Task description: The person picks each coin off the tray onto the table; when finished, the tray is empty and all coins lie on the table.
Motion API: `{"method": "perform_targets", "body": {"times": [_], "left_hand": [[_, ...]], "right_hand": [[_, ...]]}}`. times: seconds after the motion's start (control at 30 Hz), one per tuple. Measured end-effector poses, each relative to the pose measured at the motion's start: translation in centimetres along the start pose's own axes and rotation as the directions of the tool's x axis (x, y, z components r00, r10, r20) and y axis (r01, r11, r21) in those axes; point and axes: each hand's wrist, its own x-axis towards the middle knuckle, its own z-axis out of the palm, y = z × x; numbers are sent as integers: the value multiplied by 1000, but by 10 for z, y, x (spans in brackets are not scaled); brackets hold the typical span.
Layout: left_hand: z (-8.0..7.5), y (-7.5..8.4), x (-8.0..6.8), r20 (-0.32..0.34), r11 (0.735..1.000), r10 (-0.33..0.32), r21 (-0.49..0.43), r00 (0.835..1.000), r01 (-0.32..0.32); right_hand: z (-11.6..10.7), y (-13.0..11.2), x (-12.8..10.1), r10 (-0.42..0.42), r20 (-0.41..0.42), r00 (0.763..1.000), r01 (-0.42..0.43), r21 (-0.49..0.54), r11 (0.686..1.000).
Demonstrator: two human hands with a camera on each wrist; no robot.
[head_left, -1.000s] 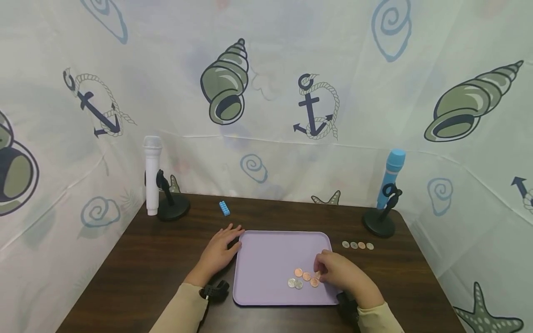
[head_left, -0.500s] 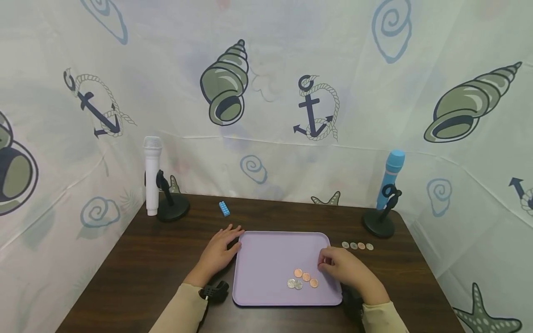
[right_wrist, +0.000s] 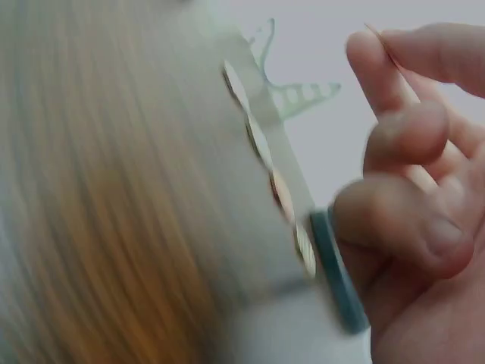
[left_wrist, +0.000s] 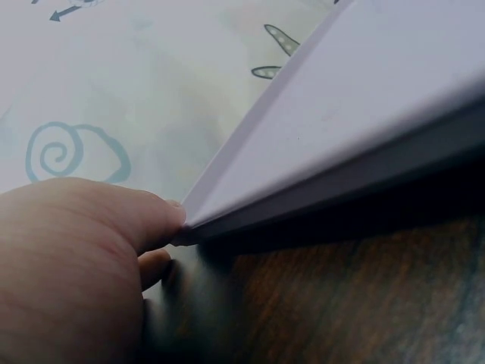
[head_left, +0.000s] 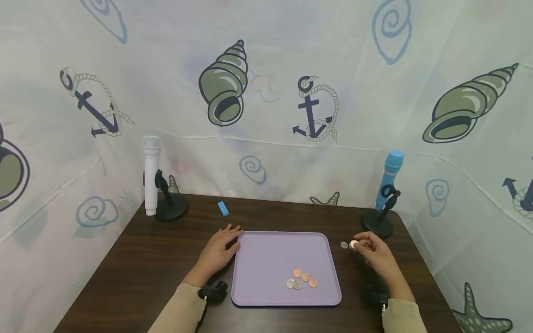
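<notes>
My right hand is over the table right of the tray, pinching a copper coin between thumb and fingertip. In the right wrist view that coin is seen edge-on, above a row of several coins on the table. The hand covers most of the row in the head view; a silver coin shows at its left end. My left hand lies with extended fingers at the far left corner of the lilac tray, thumb at the rim. Three copper coins and two silver coins lie on the tray.
A white microphone on a black stand is at the back left. A blue microphone with its black stand stands just behind my right hand. A small blue brick lies beyond the tray.
My right hand has picked a copper coin off the tray and carried it right, over the tray's edge to the coin row. The left hand has stayed at the tray corner.
</notes>
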Motion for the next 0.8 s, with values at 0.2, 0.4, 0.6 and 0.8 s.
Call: {"method": "perform_targets", "body": {"times": [0.2, 0.4, 0.6, 0.8], "left_hand": [[2, -2, 1, 12, 1000, -9, 11, 1000, 9], [0, 0, 2, 13, 1000, -8, 6, 1000, 8], [1, 2, 3, 10, 1000, -5, 20, 1000, 5], [1, 2, 2, 14, 999, -17, 28, 1000, 17]], "right_hand": [[-32, 26, -6, 219, -260, 940, -125, 335, 934], [-42, 34, -7, 331, -416, 847, -194, 337, 921], [-37, 38, -5, 275, -434, 858, -202, 206, 957], [-37, 40, -5, 273, -401, 874, -232, 151, 961]]}}
